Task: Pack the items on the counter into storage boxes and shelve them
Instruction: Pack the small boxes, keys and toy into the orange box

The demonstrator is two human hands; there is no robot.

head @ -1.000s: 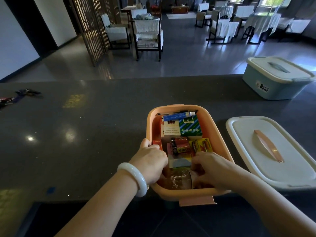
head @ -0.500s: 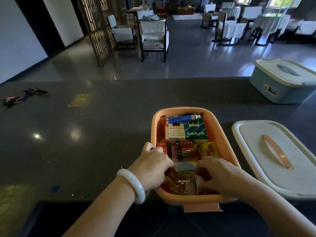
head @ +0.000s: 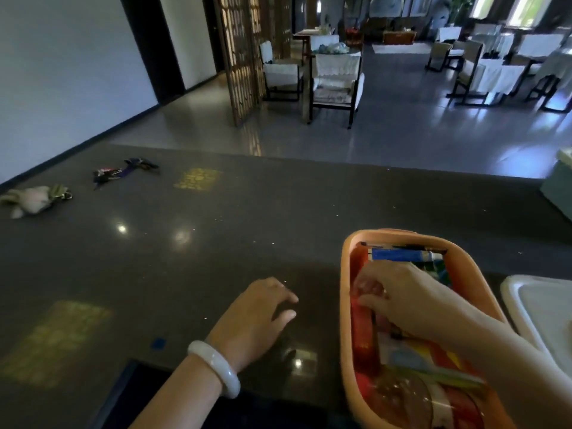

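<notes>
An orange storage box (head: 344,274) stands on the dark counter (head: 216,243) at the lower right, packed with small cartons, batteries, a blue tube (head: 399,254) and a clear round glass piece (head: 399,397) at its near end. My right hand (head: 402,298) is inside the box, with curled fingers on the items by the left wall; what it grips is not clear. My left hand (head: 260,311), with a white bangle on the wrist, hovers palm down over the bare counter left of the box, fingers loosely apart and holding nothing.
The box's white lid (head: 544,308) lies at the right edge. A teal box (head: 558,187) shows at the far right. A plush keychain (head: 34,199) and a bundle of keys (head: 123,171) lie far left on the counter. Chairs and tables stand beyond.
My left hand has come out of the box and moved left over the counter. My right hand has shifted deeper into the box. The view has swung to the left.
</notes>
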